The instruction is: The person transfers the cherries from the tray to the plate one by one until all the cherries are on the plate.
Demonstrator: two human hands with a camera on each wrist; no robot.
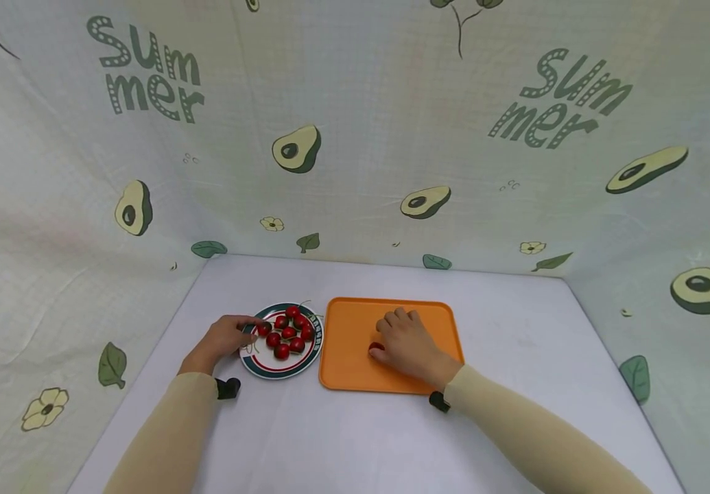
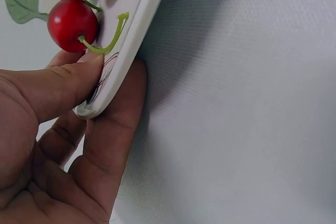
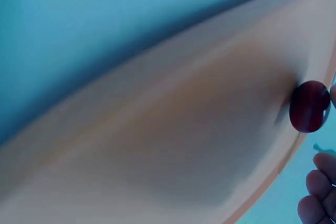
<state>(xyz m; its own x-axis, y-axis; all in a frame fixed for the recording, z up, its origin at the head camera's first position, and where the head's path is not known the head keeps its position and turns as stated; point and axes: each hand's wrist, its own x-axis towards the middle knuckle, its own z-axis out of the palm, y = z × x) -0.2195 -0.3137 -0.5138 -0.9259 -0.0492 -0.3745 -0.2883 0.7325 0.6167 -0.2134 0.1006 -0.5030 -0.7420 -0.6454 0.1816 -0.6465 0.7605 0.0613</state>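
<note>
With the thumb on top of the rim and fingers underneath, my left hand point(image 1: 227, 339) grips the left edge of a plate point(image 1: 276, 373) with a dark green rim and a red ring. Several red cherries point(image 2: 72, 25) with thin green stems lie on this plate. On the right, my right hand point(image 1: 407, 345) is over an orange tray point(image 1: 347, 377). One dark red cherry point(image 3: 308, 106) is on that tray, right at my thumb tip. The other fingertips point(image 3: 318, 184) are apart from this cherry in the right wrist view.
The plate and tray stand side by side on a white table point(image 1: 324, 439). A fabric backdrop point(image 1: 361, 137) printed with avocados, leaves and "summer" surrounds the table's back and sides. Black wrist straps point(image 1: 228, 388) show at both beige sleeves point(image 1: 166, 432).
</note>
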